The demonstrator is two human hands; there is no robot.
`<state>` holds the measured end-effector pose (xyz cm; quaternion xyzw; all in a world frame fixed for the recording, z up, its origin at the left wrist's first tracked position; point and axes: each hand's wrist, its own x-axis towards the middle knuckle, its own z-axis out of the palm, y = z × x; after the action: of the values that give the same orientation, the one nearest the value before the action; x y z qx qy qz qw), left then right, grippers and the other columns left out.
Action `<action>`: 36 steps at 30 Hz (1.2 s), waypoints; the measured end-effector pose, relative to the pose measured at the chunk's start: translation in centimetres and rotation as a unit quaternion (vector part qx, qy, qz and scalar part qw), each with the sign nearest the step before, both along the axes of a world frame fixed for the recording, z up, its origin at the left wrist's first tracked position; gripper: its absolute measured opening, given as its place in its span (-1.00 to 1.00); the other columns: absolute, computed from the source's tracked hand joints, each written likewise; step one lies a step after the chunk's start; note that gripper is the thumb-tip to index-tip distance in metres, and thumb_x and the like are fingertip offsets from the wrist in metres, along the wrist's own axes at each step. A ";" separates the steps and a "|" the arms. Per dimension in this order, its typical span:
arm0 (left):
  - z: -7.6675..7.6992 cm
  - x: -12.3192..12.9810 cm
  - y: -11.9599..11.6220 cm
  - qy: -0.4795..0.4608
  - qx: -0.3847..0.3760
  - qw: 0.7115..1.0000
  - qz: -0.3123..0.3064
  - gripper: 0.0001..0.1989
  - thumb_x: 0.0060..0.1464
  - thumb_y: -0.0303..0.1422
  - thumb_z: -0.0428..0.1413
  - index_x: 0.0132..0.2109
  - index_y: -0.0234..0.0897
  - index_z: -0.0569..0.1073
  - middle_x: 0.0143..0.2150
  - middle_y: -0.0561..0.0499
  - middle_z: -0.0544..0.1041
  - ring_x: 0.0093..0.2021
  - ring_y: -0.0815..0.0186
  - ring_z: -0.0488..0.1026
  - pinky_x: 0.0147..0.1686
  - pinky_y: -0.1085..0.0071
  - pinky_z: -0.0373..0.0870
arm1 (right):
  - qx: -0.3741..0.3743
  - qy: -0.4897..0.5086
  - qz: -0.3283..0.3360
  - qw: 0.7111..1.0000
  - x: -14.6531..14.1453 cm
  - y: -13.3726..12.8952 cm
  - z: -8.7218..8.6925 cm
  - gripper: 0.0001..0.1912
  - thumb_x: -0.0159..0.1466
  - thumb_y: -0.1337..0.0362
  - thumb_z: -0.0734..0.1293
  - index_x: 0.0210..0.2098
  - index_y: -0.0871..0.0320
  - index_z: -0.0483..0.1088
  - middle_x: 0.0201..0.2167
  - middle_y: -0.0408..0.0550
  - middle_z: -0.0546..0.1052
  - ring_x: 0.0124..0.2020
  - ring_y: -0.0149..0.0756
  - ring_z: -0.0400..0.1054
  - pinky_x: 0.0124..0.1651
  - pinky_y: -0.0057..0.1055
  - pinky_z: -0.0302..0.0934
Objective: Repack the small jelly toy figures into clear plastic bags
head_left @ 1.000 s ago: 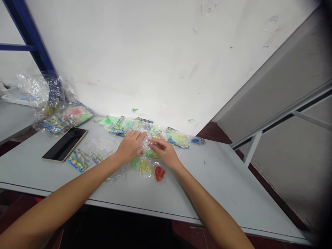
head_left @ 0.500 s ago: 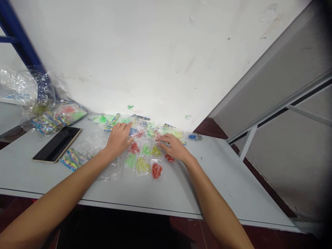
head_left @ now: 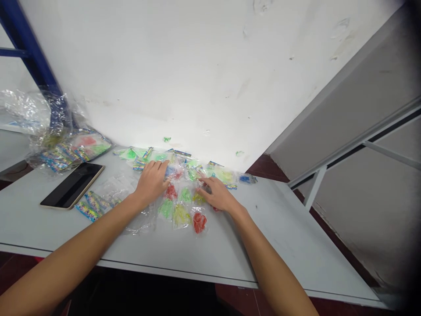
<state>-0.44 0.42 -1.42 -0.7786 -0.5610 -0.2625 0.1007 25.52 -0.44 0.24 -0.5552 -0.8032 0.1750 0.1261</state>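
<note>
Crumpled clear wrap (head_left: 28,109) and a stuffed bag of printed pkts (head_left: 74,151) are heaped at far left; a black phone (head_left: 72,185) is laid on the desk (head_left: 279,245). L hand (head_left: 150,182) is placed on clear pkts (head_left: 180,215), fingers open, nothing gripped. Red, green and yellow pieces are sealed inside, spread mid-desk. R hand (head_left: 219,195) is rested at their right edge, fingers likewise open.
</note>
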 end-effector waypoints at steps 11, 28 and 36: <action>-0.1 0.4 -0.1 -0.004 0.004 1.000 0.018 -0.53 0.12 -0.41 0.06 0.19 -0.35 0.31 -0.11 -0.18 0.49 -0.04 0.03 0.37 -0.02 0.16 0.27 | -0.031 -0.016 -0.016 0.999 0.1 -0.3 0.9 -0.51 0.17 -0.07 0.35 -0.01 0.07 0.42 -0.10 0.06 0.46 -0.06 -0.09 0.34 -0.09 -0.29 0.22; -0.4 0.6 -0.1 -0.001 0.000 1.000 -0.001 -0.53 0.15 -0.36 0.04 0.20 -0.42 0.33 -0.07 -0.21 0.51 -0.01 -0.01 0.35 0.00 0.13 0.26 | -0.167 0.123 -0.086 0.974 0.7 0.2 0.0 -0.55 0.03 0.18 0.48 -0.11 0.10 0.37 -0.38 -0.07 0.49 -0.58 -0.40 0.28 -0.61 -0.45 0.09; -0.2 0.9 -0.5 -0.001 -0.016 1.000 -0.016 -0.52 0.09 -0.42 0.06 0.17 -0.36 0.36 -0.08 -0.20 0.49 -0.03 0.01 0.35 -0.01 0.14 0.27 | -0.199 0.108 -0.101 0.969 -0.2 -0.2 0.8 -0.44 0.09 0.24 0.44 0.06 0.15 0.30 -0.36 -0.10 0.49 -0.58 -0.45 0.27 -0.64 -0.52 0.10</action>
<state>0.46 -0.04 -1.59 -0.7886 -0.5527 -0.2560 0.0838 25.36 -0.62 1.05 -0.6254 -0.6736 0.3766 0.1155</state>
